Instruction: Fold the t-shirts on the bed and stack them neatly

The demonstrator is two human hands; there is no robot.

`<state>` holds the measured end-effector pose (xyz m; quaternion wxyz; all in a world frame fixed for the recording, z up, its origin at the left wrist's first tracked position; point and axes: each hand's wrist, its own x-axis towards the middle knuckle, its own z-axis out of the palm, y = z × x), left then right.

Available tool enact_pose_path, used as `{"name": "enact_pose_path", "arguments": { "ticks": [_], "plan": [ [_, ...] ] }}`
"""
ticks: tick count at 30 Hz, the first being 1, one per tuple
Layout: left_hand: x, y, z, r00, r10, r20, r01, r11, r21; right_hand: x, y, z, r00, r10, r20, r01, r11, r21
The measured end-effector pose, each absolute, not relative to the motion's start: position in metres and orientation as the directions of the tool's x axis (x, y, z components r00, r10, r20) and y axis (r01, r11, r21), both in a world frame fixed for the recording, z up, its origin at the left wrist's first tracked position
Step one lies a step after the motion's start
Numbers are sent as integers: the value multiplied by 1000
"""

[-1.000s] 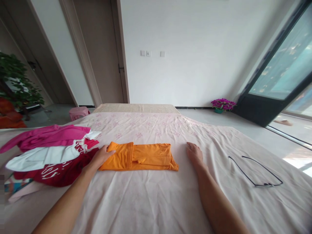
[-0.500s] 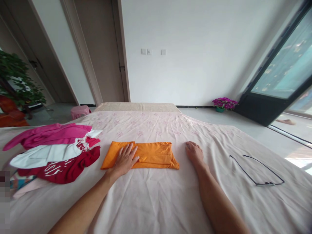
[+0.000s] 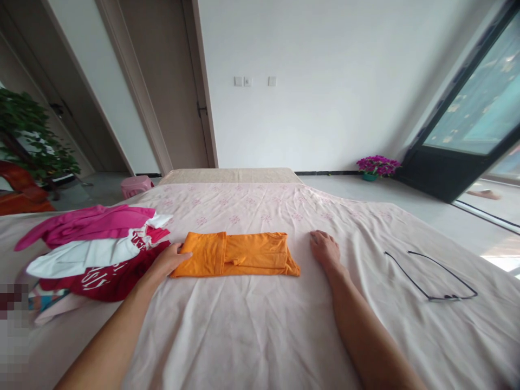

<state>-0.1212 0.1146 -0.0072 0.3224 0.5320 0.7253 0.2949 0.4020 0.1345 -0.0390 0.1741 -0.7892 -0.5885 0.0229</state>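
A folded orange garment (image 3: 244, 254) lies flat in the middle of the pink bedsheet (image 3: 252, 325). My left hand (image 3: 164, 261) is at its left end, thumb on top of the cloth and fingers tucked at the edge, pinching it. My right hand (image 3: 325, 250) rests flat on the sheet just right of the garment, fingers stretched out, holding nothing and not touching the cloth.
A heap of pink, white and dark red clothes (image 3: 97, 252) lies at the left of the bed. A thin black wire hanger (image 3: 433, 276) lies on the sheet at the right. A pink stool (image 3: 136, 186), a plant (image 3: 30, 141) and potted flowers (image 3: 377, 166) stand on the floor beyond.
My left hand lay flat on top of the orange garment half a second ago; it has slid back to the garment's left end. My right hand has stayed in place.
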Motion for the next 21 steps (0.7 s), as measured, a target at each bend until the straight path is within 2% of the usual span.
{"name": "enact_pose_path", "arguments": {
  "ticks": [2,4,10,13,17,21],
  "plan": [
    [-114,110,5,-132,965,-229,423,264,867,403,135,-39,300,938,176,923,-238,-303],
    [-106,107,20,-91,974,-209,339,228,913,403,135,-40,298,937,180,923,-235,-304],
    [-64,110,64,-21,999,-48,378,52,924,402,135,-40,304,936,175,918,-240,-315],
    [-27,112,76,18,1000,7,548,-15,837,401,133,-38,300,936,187,918,-229,-324],
    [33,106,78,60,992,107,781,-114,614,399,131,-36,304,935,184,915,-233,-331],
    [88,100,61,111,984,137,855,-165,492,399,131,-35,308,934,179,914,-238,-329]
  ]
}}
